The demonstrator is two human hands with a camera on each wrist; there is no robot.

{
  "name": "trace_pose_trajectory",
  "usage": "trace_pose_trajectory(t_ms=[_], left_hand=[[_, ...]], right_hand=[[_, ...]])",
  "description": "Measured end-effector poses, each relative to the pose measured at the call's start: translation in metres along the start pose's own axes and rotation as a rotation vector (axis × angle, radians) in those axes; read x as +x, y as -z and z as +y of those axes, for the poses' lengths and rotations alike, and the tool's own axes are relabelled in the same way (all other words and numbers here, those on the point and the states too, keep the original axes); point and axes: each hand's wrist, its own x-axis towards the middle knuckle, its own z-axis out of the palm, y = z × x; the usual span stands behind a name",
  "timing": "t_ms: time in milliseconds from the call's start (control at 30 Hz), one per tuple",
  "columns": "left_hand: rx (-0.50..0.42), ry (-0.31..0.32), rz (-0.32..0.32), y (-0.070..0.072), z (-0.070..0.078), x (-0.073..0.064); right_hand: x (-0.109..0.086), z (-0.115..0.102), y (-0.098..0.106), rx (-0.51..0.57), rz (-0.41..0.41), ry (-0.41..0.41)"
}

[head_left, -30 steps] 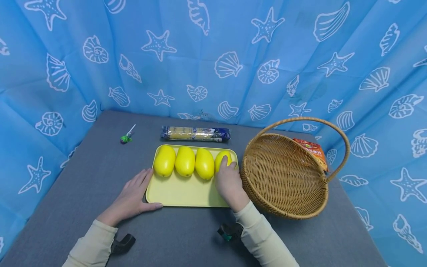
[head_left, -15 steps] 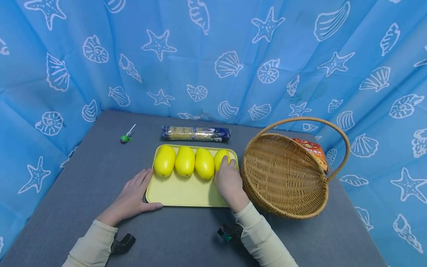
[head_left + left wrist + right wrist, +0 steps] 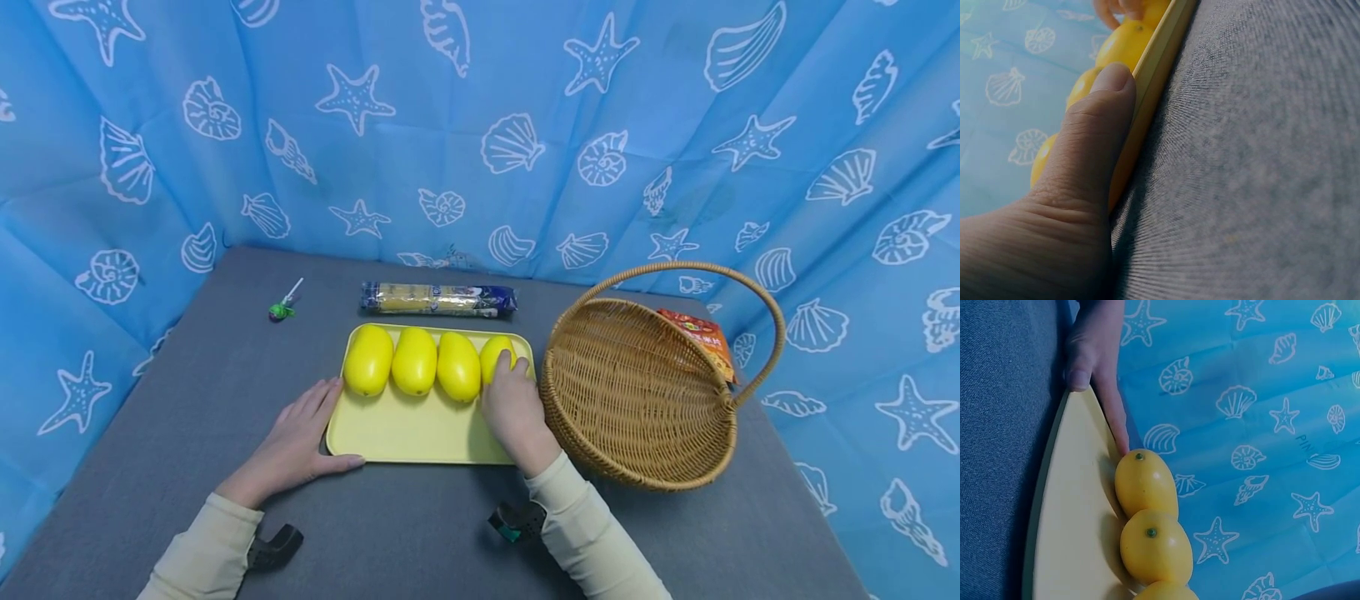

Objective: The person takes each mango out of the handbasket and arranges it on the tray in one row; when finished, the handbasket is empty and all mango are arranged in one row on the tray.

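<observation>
Several yellow mangoes stand side by side along the far edge of a pale yellow tray (image 3: 412,437). My right hand (image 3: 517,412) grips the rightmost mango (image 3: 492,350) from above, fingers curled over it, while it sits at the tray's far right. My left hand (image 3: 300,442) lies at the tray's left end, fingers straight along the side. Its thumb (image 3: 1094,125) rests against the front wall in the left wrist view. In the right wrist view, the left forefinger reaches close to the leftmost mango (image 3: 1144,484). The right hand's palm side is hidden in the head view.
A wicker basket (image 3: 637,392) with a tall handle stands just right of the tray, and a red snack bag (image 3: 701,337) lies behind it. Beyond the tray is a long clear-and-blue package (image 3: 438,300). A green-wrapped lollipop (image 3: 282,310) lies at the back left.
</observation>
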Motion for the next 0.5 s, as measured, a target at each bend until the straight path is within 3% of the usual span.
trace_pose_trajectory(t_ms=[500], left_hand=[[-0.006, -0.003, -0.001, 0.0005, -0.0003, 0.0002]], right_hand=[[-0.0010, -0.0007, 0.0014, -0.020, 0.002, 0.001]])
